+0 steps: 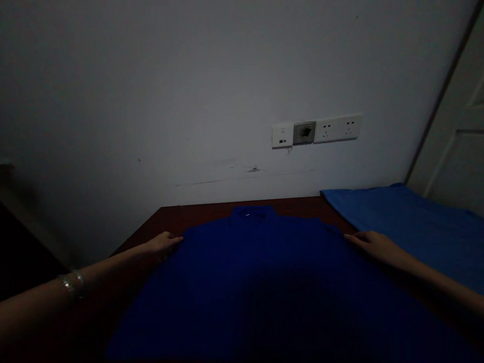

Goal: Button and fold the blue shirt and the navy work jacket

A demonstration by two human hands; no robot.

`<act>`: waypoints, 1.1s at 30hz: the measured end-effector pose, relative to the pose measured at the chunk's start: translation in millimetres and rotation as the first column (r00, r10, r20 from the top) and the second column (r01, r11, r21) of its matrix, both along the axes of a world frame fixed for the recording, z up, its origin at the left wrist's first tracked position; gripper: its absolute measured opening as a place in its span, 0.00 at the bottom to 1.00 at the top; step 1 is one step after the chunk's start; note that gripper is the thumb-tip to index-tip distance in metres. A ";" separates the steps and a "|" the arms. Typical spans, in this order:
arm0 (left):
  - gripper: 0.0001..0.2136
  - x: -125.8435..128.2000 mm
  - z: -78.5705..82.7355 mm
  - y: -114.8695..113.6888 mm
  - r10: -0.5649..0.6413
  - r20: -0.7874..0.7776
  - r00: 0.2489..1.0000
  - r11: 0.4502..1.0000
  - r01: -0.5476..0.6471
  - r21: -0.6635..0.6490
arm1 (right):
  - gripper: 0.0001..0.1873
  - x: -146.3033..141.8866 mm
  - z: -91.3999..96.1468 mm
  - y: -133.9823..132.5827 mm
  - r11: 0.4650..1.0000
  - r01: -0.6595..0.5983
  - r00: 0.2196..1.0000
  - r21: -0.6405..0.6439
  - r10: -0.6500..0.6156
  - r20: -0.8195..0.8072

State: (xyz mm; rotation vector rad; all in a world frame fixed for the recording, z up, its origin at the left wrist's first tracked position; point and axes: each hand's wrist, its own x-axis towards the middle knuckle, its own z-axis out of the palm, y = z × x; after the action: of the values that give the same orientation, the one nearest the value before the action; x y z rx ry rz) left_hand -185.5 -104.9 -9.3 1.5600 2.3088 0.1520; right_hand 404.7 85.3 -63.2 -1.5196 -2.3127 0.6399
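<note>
A dark blue collared shirt [215,277] lies spread flat, its collar at the far side toward the wall. At the shirt's left shoulder edge, my left hand [163,243] pinches the fabric between thumb and fingers. My right hand [373,243] grips the opposite shoulder edge the same way, fingers closed on the cloth. Deep shadow covers the lower middle of the shirt, so details there are hard to make out. Two bracelets circle my left wrist.
Under the shirt is a dark reddish-brown table [145,224] against a pale wall [203,96]. A lighter blue cloth [393,209] covers the right side. Sockets and switches [335,129] sit on the wall. A white panelled door [466,127] stands at right, a dark piece of furniture [14,241] at left.
</note>
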 end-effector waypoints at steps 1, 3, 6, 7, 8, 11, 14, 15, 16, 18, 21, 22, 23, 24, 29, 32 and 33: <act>0.25 0.0 -4.3 -3.6 0.025 0.086 0.996 0.999 -0.023 -0.029 | 0.28 -2.7 -0.1 1.6 1.000 0.019 1.000 -0.025 -0.020 -0.012; 0.27 -0.8 -13.4 -5.7 0.078 0.209 0.975 0.997 -0.072 -0.039 | 0.26 -10.2 1.6 6.0 0.997 0.068 0.996 -0.047 -0.070 -0.048; 0.27 -3.2 -24.0 2.0 0.109 0.280 0.954 0.990 -0.129 0.052 | 0.24 -23.6 6.8 12.9 0.984 0.142 0.984 -0.103 -0.152 -0.093; 0.27 -3.8 -25.9 6.1 0.127 0.307 0.943 0.983 -0.160 0.085 | 0.23 -27.6 8.4 14.9 0.978 0.160 0.979 -0.137 -0.175 -0.107; 0.27 -3.9 -26.7 10.4 0.149 0.336 0.930 0.974 -0.196 0.113 | 0.23 -30.8 9.6 16.7 0.969 0.170 0.973 -0.179 -0.194 -0.123; 0.28 -0.7 -24.0 20.9 0.209 0.413 0.886 0.943 -0.294 0.154 | 0.23 -35.9 10.8 21.5 0.934 0.157 0.947 -0.322 -0.235 -0.220; 0.27 6.1 -17.6 26.2 0.271 0.423 0.865 0.920 -0.361 0.150 | 0.20 -35.5 9.3 25.8 0.893 0.131 0.904 -0.431 -0.286 -0.317; 0.26 8.5 -15.7 27.4 0.286 0.405 0.868 0.917 -0.371 0.149 | 0.18 -34.8 8.6 26.9 0.889 0.125 0.892 -0.441 -0.296 -0.342; 0.25 10.5 -14.1 28.6 0.293 0.382 0.877 0.916 -0.372 0.150 | 0.16 -34.1 8.1 27.7 0.889 0.118 0.880 -0.442 -0.300 -0.368; 0.22 12.9 -12.7 31.5 0.272 0.341 0.900 0.926 -0.341 0.164 | 0.12 -32.7 7.7 28.0 0.902 0.099 0.855 -0.420 -0.293 -0.427; 0.20 11.6 -14.1 37.8 0.217 0.318 0.923 0.937 -0.289 0.199 | 0.11 -30.6 8.9 25.1 0.933 0.060 0.825 -0.354 -0.246 -0.508; 0.19 10.2 -15.0 39.9 0.203 0.318 0.926 0.940 -0.275 0.202 | 0.11 -29.9 9.8 23.6 0.944 0.050 0.822 -0.326 -0.225 -0.523; 0.19 8.8 -15.8 41.7 0.191 0.318 0.929 0.945 -0.262 0.197 | 0.11 -29.1 10.7 22.0 0.955 0.043 0.820 -0.295 -0.202 -0.535; 0.19 7.5 -16.5 43.2 0.183 0.316 0.931 0.950 -0.250 0.187 | 0.11 -28.4 11.5 20.6 0.964 0.041 0.822 -0.264 -0.183 -0.540; 0.21 7.7 -14.7 45.5 0.210 0.262 0.942 0.965 -0.242 0.098 | 0.14 -25.9 12.1 17.0 0.984 0.036 0.843 -0.175 -0.124 -0.523; 0.20 12.0 -10.8 46.5 0.240 0.230 0.943 0.959 -0.267 0.091 | 0.15 -25.9 10.5 17.1 0.984 0.035 0.844 -0.177 -0.124 -0.522; 0.19 13.5 -9.6 47.0 0.251 0.225 0.942 0.954 -0.280 0.106 | 0.15 -26.1 10.4 17.0 0.983 0.041 0.844 -0.177 -0.129 -0.520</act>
State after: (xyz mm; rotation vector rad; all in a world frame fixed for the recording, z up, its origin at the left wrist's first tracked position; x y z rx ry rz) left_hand -172.0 -57.9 -18.9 1.2148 2.3691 0.5268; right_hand 378.7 102.4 -52.8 -1.2863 -1.7967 1.0874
